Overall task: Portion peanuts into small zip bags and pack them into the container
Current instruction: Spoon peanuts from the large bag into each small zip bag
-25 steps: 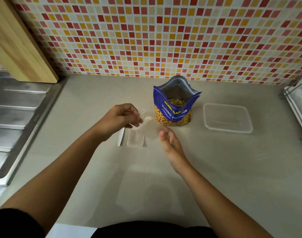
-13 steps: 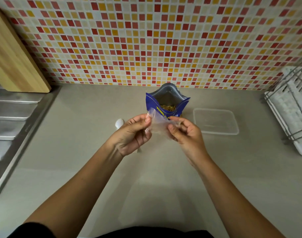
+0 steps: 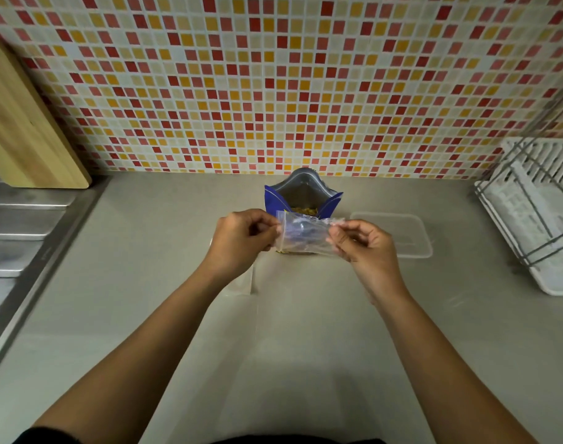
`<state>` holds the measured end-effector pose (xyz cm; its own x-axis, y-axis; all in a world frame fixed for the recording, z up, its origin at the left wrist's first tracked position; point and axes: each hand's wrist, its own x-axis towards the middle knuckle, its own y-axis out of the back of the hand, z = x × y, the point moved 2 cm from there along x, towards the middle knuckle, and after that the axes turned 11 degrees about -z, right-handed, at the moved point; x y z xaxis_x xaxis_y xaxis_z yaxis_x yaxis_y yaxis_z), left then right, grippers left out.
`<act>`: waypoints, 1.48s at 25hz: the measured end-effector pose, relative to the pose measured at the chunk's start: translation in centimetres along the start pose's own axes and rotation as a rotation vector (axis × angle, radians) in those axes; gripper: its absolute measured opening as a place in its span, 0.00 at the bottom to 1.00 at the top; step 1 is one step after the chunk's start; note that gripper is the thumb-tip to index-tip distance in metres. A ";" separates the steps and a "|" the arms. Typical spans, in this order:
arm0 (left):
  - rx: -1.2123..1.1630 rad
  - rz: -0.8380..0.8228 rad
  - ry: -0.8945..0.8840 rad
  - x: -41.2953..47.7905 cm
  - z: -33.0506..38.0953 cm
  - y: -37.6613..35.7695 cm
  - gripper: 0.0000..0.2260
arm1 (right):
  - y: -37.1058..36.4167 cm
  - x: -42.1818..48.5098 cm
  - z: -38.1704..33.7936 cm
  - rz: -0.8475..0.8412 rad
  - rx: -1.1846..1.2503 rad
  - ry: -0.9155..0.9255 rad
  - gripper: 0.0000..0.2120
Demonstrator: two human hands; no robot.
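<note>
A small clear zip bag (image 3: 304, 234) is stretched between both hands above the counter. My left hand (image 3: 241, 241) pinches its left edge and my right hand (image 3: 366, 243) pinches its right edge. Behind the bag stands an open blue pouch of salted peanuts (image 3: 302, 197), with nuts visible inside. An empty clear plastic container (image 3: 411, 233) lies on the counter just right of the pouch. More clear zip bags (image 3: 241, 282) lie flat on the counter below my left wrist.
A wooden cutting board (image 3: 23, 129) leans on the tiled wall at the far left, above a steel sink drainboard (image 3: 17, 238). A white dish rack with a wire frame (image 3: 536, 216) stands at the right edge. The grey counter (image 3: 305, 347) spreads in front.
My left hand lifted one zip bag off the pile and my right hand joined it. Both hands have since drawn apart, spreading the bag wider in front of the pouch.
</note>
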<state>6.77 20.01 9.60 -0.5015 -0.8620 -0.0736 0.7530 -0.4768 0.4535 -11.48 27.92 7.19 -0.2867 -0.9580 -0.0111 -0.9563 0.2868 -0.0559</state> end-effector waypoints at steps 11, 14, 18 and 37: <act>-0.261 -0.097 0.101 0.5 1.3 -0.1 0.03 | -0.8 -1.0 -3.4 -0.236 -0.962 0.270 0.44; -0.148 -0.118 0.081 0.7 2.0 -0.3 0.03 | -2.0 -0.3 -3.6 -0.291 -1.171 0.283 0.46; -0.028 -0.107 0.055 0.9 2.5 -0.7 0.07 | -2.2 0.3 -2.9 -0.246 -1.174 0.292 0.38; 0.609 0.025 0.654 3.1 -16.5 2.8 0.13 | -0.8 0.5 -0.1 -0.078 -0.404 0.163 0.28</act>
<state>14.34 13.15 -3.98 -0.0044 -0.8851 -0.4654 0.3103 -0.4436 0.8408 -10.91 27.18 7.31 -0.1875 -0.9727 0.1367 -0.9115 0.2242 0.3447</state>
